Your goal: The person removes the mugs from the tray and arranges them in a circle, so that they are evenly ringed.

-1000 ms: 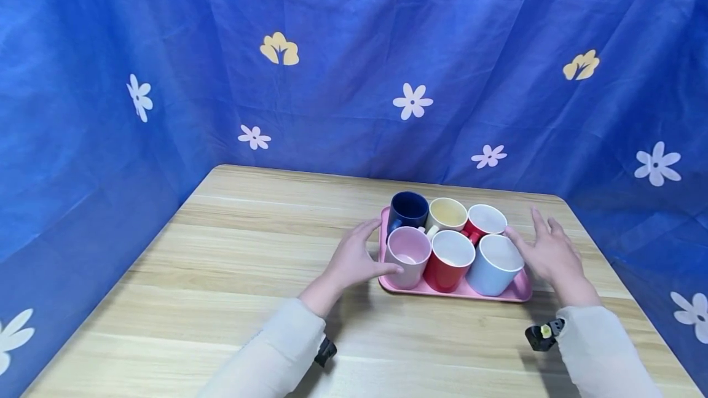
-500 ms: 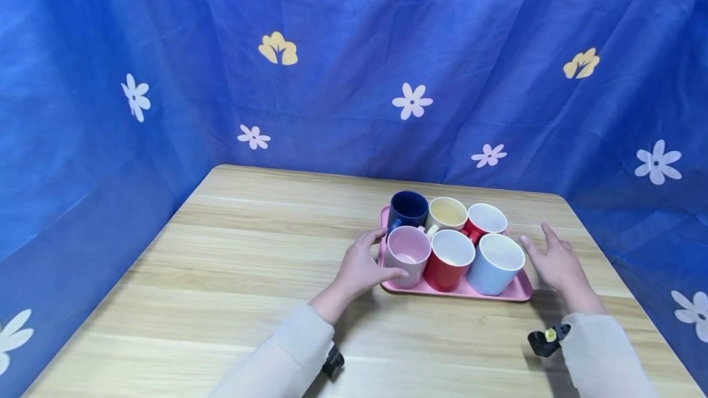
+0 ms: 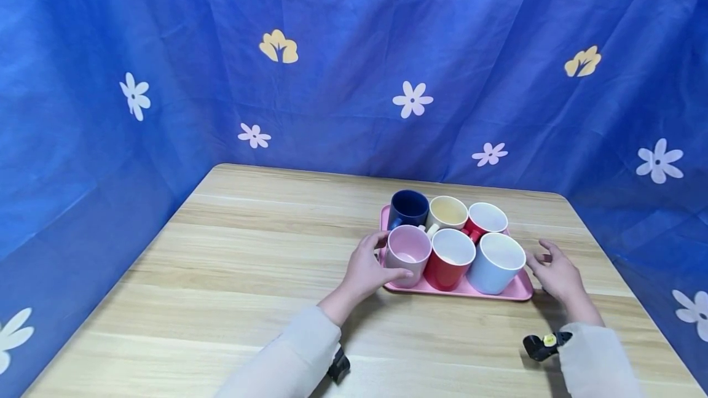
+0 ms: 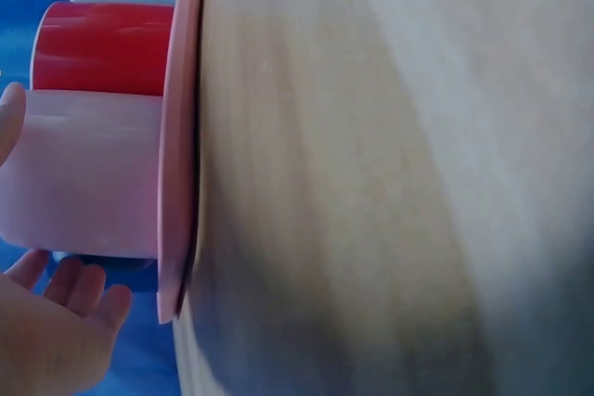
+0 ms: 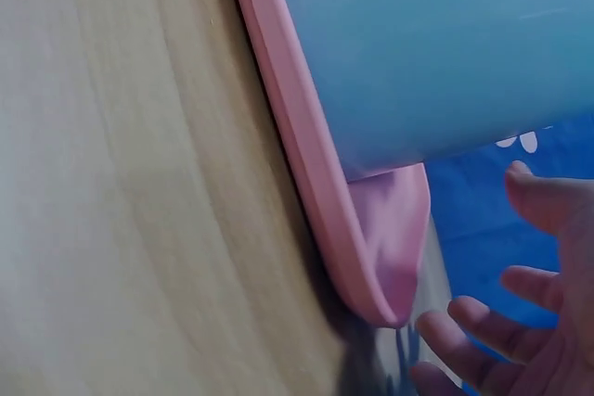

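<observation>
Around the left side of a pink mug [image 3: 408,253] is my left hand [image 3: 365,266], thumb across its front and fingers along its left side. The left wrist view shows the thumb overlapping the pink mug [image 4: 83,173] and the fingertips right at its side. At the right end of the pink tray [image 3: 520,287], my right hand [image 3: 555,272] is held with loosely bent fingers and nothing in them. Its thumb is near a light blue mug [image 3: 495,269], and a gap shows between them in the right wrist view. A red mug [image 3: 448,266] stands between the pink and light blue ones.
Behind the front row on the tray stand a navy mug [image 3: 408,207], a cream mug [image 3: 447,212] and a red mug with white inside [image 3: 487,218]. The wooden table [image 3: 249,244] meets a blue patterned curtain [image 3: 343,97] at the back and sides.
My left hand has shifted slightly right, closer around the pink mug. My right hand has drawn down from above the tray's right end to beside it, its fingers bending. The mugs and tray stay put.
</observation>
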Available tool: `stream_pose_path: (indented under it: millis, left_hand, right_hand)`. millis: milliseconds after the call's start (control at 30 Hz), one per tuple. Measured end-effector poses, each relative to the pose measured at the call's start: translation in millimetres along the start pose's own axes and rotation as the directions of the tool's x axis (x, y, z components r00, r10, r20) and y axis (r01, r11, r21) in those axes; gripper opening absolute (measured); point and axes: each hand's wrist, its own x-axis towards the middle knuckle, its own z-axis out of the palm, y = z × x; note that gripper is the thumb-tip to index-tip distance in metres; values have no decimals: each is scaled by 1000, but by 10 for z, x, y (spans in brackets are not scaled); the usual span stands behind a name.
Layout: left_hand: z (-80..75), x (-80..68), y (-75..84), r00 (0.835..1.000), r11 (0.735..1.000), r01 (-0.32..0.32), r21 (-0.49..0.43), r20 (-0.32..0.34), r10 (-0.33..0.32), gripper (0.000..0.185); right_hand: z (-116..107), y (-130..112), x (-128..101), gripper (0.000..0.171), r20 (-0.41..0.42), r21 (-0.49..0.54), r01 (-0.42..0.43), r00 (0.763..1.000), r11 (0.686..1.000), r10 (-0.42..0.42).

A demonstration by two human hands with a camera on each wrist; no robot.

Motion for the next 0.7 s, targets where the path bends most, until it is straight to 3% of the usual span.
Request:
stream_pose_path:
  millis: [167,467,700]
  left_hand:
    - [54,-17,-22,1000,999,16,-46,-16,-17,84]
    - [144,-32,-1,998,997,40,-65,-55,-44,86]
    - [234,-38,7,993,997,81,-1,-91,-80,89]
  right_hand:
    - [85,53,-30,71,-25,78,-17,1000,997,19]
    - [197,114,-103,59,-24,270,-63,997,961,72]
    - [254,165,-124,48,-23,351,-88,995,932,102]
